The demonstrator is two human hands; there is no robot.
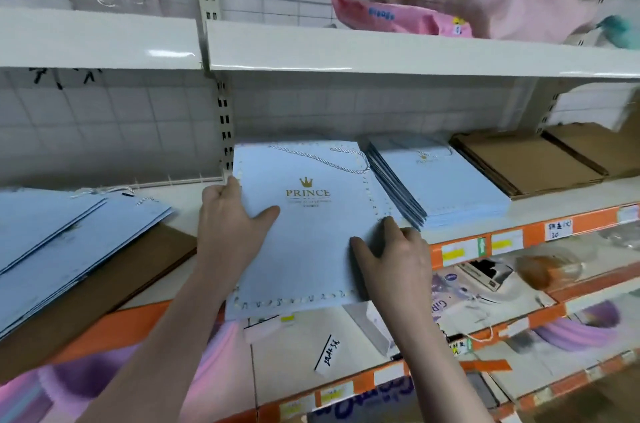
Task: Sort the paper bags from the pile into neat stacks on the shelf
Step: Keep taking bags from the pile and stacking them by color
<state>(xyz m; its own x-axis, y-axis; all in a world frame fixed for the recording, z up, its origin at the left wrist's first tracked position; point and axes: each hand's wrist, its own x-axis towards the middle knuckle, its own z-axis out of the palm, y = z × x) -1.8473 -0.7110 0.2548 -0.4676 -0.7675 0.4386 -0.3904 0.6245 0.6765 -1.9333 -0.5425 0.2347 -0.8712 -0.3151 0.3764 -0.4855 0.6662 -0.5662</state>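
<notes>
Two hands (239, 214) hold blue bag (304, 232) flat; handle toward wall.

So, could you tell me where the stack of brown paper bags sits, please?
The brown paper bags lie flat on the middle shelf, right of centre in the head view, beside the stacked blue bags.
</notes>
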